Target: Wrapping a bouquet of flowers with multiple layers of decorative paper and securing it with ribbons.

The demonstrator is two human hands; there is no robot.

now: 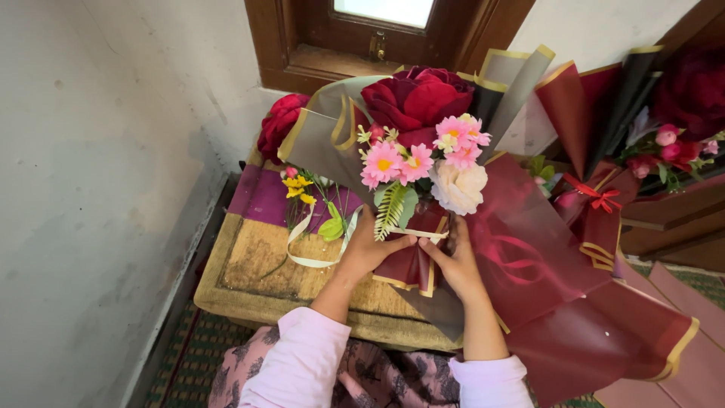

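Both hands close on the bouquet; the left hand pinches its cream ribbon; the right hand grips the ribbon's other end, beside the bouquet's dark red wrapping.

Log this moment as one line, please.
left hand grip: bouquet wrap | right hand grip: cream ribbon | surface: low table

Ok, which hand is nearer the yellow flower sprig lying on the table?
Left. The left hand grips the bouquet wrap just right of the yellow flower sprig, near its cream ribbon. The right hand holds the wrap's far side, farther away.
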